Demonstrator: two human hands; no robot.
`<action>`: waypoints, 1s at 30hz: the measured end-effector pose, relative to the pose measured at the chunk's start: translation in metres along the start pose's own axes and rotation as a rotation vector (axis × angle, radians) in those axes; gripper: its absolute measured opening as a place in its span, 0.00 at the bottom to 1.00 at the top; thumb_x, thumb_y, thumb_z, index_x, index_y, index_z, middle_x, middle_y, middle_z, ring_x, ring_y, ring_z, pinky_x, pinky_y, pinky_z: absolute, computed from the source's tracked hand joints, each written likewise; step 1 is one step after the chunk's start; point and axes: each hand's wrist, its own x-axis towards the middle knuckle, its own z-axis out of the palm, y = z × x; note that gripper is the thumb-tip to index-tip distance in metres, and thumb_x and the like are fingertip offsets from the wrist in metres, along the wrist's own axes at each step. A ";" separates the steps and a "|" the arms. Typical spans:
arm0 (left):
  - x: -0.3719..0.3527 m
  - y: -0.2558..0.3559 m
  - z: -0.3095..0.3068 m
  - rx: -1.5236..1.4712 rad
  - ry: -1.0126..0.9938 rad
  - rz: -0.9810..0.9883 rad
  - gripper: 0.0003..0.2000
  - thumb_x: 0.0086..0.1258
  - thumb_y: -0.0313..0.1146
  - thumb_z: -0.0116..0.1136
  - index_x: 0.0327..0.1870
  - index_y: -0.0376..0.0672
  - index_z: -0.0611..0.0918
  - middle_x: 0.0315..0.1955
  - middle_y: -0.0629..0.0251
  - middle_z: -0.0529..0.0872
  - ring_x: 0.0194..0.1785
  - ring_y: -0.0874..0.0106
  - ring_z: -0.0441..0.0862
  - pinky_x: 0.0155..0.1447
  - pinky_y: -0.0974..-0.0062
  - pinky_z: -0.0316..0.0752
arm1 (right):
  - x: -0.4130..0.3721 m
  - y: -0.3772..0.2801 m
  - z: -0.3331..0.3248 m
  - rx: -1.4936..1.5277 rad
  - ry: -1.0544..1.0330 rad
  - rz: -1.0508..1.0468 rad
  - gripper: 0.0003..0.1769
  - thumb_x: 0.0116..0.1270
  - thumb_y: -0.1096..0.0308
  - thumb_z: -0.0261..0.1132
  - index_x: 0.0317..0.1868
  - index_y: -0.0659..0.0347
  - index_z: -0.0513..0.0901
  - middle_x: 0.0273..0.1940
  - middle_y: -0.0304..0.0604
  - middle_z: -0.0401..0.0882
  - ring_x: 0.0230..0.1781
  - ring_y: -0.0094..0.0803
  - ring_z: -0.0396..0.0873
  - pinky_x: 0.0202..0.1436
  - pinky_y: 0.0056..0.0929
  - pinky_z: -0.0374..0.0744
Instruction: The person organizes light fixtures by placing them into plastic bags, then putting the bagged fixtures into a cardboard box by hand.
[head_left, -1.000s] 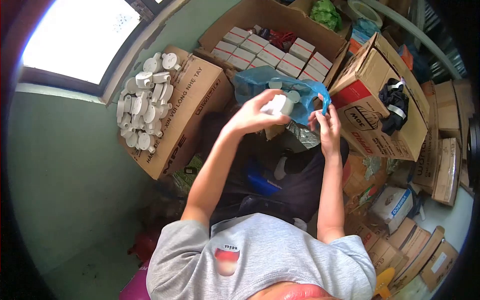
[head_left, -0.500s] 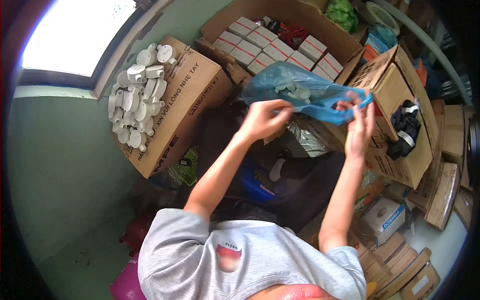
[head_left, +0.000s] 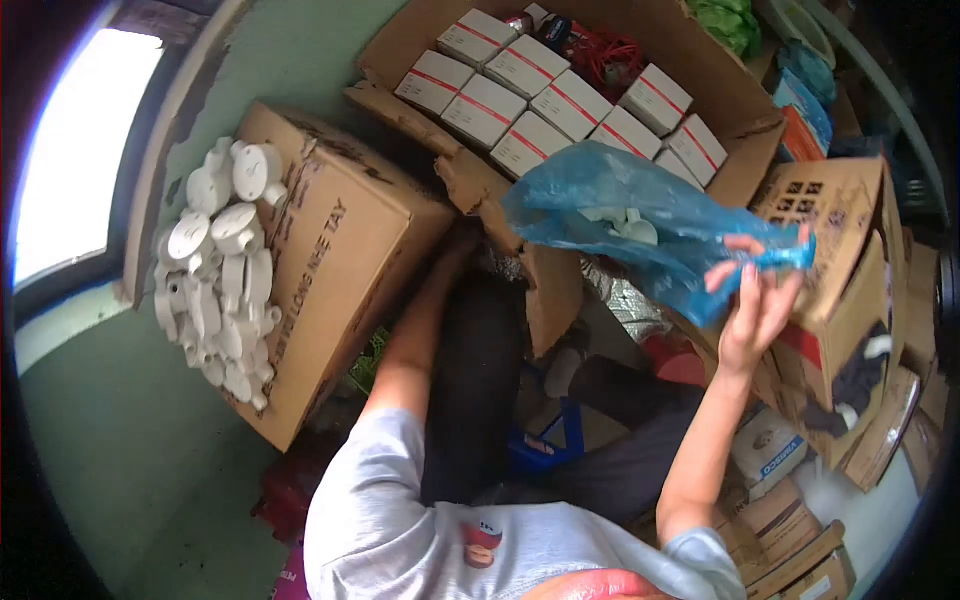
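My right hand (head_left: 757,305) grips the gathered handle end of a thin blue plastic bag (head_left: 600,180), its fingers curled at the bag's top. Inside the bag, several white plastic pieces (head_left: 630,228) show through the film. My left hand (head_left: 462,240) reaches into the shaded gap between the printed carton and the torn flap of the open box, its fingers hidden in shadow. On top of the printed carton (head_left: 350,250) lies a pile of white round junction boxes (head_left: 235,230) with short pipe stubs.
An open cardboard box (head_left: 400,35) at the back holds white cartons (head_left: 520,65) with red stripes and a red cable bundle (head_left: 605,60). At right stands another carton (head_left: 820,190) with dark gloves (head_left: 850,385) at its side. A blue plastic stool (head_left: 545,445) sits between my legs.
My left hand has left the bag and dropped down beside the printed carton. My right hand still holds the bag, and the view has shifted.
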 end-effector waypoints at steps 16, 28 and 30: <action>0.055 -0.052 0.027 -0.049 -0.078 -0.229 0.29 0.75 0.50 0.60 0.68 0.36 0.81 0.58 0.40 0.87 0.62 0.43 0.85 0.68 0.51 0.78 | -0.046 0.049 0.015 -0.181 0.216 0.321 0.42 0.82 0.71 0.58 0.89 0.53 0.47 0.41 0.47 0.78 0.23 0.27 0.70 0.33 0.30 0.77; 0.060 -0.063 0.036 -0.096 -0.020 -0.340 0.29 0.76 0.51 0.59 0.67 0.36 0.82 0.57 0.40 0.88 0.60 0.42 0.85 0.67 0.50 0.78 | -0.042 0.037 0.021 -0.265 0.222 0.316 0.41 0.83 0.71 0.56 0.89 0.52 0.48 0.41 0.46 0.79 0.21 0.23 0.66 0.27 0.24 0.73; 0.059 -0.063 0.039 -0.096 -0.031 -0.348 0.29 0.76 0.51 0.59 0.67 0.36 0.82 0.56 0.40 0.88 0.60 0.42 0.85 0.66 0.50 0.78 | -0.036 0.034 0.028 -0.267 0.236 0.301 0.42 0.82 0.71 0.56 0.89 0.52 0.47 0.39 0.46 0.78 0.21 0.25 0.66 0.25 0.24 0.71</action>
